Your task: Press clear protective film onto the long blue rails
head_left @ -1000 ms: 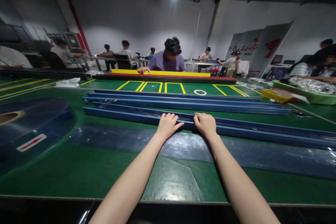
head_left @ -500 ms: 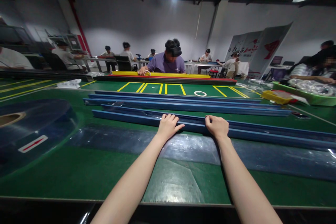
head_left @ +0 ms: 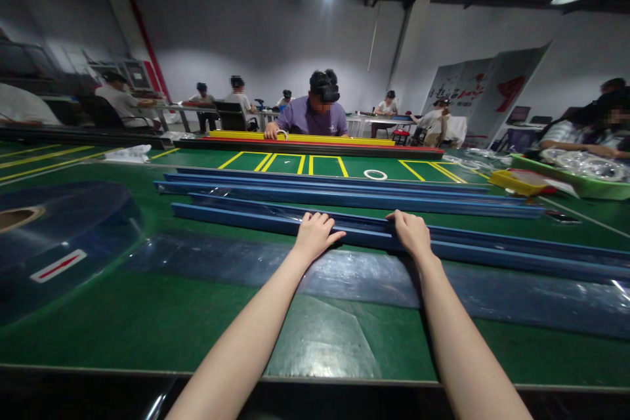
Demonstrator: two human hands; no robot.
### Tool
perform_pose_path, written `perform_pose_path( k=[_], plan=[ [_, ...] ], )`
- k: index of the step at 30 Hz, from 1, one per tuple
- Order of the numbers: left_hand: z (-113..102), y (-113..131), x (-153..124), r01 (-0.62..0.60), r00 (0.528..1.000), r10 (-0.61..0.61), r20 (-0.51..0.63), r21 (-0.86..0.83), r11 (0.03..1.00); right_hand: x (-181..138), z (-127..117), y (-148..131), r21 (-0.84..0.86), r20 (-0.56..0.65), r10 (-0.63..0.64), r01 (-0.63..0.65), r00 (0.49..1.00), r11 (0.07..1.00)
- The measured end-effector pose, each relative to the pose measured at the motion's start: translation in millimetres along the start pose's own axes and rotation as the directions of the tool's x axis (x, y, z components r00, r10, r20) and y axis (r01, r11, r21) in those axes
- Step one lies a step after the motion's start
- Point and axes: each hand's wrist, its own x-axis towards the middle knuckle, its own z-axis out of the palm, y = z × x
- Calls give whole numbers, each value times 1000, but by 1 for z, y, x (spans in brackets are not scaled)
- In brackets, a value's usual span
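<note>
Nearest, a clear film strip point(head_left: 354, 275) lies flat on the green table point(head_left: 147, 321). Just beyond, also on the table, is the blue channel point(head_left: 236, 218): the left hand point(head_left: 316, 235) bends its fingers over it, thumb spread aside; the right hand point(head_left: 412, 233) is half curled there — whether either really grips, one cannot tell. The channel seems light, stiff, rather smooth, best held by both side walls. Its long axis runs left to right — slanting nearer rightward, trough upward. Farther lie other blue channels point(head_left: 344, 195).
</note>
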Motion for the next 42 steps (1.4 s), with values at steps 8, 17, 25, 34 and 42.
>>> perform_pose_path(
  k=[8,17,25,34,42],
  plan=[
    [-1,1,1,5,1000,-5,1,-3,1000,-11,10,-20,-232,-76,-252,229,965,946],
    [-2,1,0,22,1000,-22,2,-3,1000,-11,16,-29,-196,-25,-326,315,945,928],
    [1,0,0,55,998,-55,-5,2,998,-9,13,-24,-152,-19,-264,258,964,954],
    [-2,1,1,65,998,-65,23,-13,998,-9,15,-25,-174,-13,-268,261,963,949],
    [-2,1,1,78,996,-76,42,-54,995,-9,16,-26,-172,-7,-291,286,957,943]
  ],
)
